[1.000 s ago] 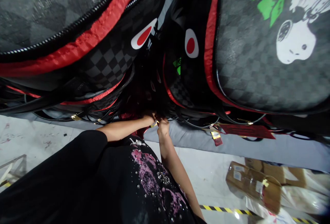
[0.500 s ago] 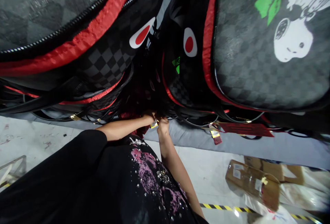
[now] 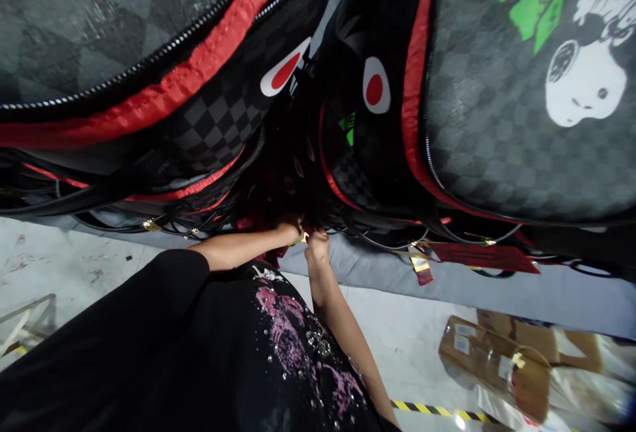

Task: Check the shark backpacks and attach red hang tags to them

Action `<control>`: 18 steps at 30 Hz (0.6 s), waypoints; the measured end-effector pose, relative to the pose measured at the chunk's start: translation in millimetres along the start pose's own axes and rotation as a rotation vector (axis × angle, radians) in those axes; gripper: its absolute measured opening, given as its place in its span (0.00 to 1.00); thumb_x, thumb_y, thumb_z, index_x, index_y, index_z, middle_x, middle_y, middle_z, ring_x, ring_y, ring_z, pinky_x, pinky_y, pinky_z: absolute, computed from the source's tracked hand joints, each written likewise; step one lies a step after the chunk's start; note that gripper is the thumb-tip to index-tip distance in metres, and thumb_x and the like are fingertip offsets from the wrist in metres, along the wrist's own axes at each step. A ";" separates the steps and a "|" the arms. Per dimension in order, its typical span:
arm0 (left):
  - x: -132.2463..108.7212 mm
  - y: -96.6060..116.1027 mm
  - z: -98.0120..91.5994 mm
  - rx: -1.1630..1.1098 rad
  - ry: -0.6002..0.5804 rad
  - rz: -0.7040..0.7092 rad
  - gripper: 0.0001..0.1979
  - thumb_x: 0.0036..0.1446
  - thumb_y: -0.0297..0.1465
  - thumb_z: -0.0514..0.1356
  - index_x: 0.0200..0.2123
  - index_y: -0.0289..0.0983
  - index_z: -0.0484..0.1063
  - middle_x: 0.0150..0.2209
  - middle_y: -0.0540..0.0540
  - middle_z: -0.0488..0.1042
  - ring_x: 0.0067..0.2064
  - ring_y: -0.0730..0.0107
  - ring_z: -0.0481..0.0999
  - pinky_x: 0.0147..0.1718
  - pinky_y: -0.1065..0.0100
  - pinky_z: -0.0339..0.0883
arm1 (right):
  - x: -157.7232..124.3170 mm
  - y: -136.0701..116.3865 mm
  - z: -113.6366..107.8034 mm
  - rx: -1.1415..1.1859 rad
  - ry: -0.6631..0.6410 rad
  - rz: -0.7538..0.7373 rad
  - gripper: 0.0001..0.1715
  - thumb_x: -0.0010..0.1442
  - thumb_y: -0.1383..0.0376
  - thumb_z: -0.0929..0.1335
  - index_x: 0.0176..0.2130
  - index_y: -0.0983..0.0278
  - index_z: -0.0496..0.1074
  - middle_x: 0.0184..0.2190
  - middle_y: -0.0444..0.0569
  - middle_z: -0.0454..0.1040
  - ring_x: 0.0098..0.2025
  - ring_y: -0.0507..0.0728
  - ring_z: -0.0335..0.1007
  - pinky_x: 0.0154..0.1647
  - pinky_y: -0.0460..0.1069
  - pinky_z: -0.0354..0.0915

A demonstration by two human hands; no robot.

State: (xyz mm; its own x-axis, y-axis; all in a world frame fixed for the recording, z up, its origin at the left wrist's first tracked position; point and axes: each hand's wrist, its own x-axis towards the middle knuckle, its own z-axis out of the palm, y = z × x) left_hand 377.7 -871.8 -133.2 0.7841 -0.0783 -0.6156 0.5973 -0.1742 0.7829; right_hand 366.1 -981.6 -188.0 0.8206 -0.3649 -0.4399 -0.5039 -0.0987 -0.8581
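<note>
Black checkered backpacks with red trim fill the upper view, piled on a grey table (image 3: 497,286). My left hand (image 3: 289,228) and my right hand (image 3: 316,244) meet at the bottom edge of a dark backpack (image 3: 298,167) in the middle. Both are pinched on a small yellow tag (image 3: 301,239) held between them. The fingers are partly hidden under the bags' black straps.
A backpack with a white cartoon print (image 3: 581,87) lies at the right. A red and gold hang tag (image 3: 421,266) dangles off the table edge. Brown cartons in plastic (image 3: 497,366) lie on the floor beside a yellow-black stripe (image 3: 437,411). A metal frame (image 3: 24,326) stands at left.
The view has shifted slightly; my hands stay pinched together on the small yellow tag at the same spot under the bags.
</note>
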 end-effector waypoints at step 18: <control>-86.7 -81.2 -110.2 1.010 0.127 -0.055 0.18 0.66 0.37 0.52 0.53 0.34 0.70 0.48 0.35 0.76 0.46 0.55 0.78 0.41 0.64 0.66 | -32.2 -17.7 11.5 -0.149 0.027 -0.313 0.08 0.49 0.64 0.63 0.32 0.62 0.69 0.33 0.47 0.75 0.38 0.55 0.68 0.45 0.51 0.63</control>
State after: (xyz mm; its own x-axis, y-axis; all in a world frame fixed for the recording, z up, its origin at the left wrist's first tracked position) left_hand 279.7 -742.6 -133.5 0.8071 0.0499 -0.5884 0.2582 -0.9259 0.2757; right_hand 351.7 -957.4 -161.6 0.9352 -0.3197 -0.1524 -0.2641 -0.3430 -0.9015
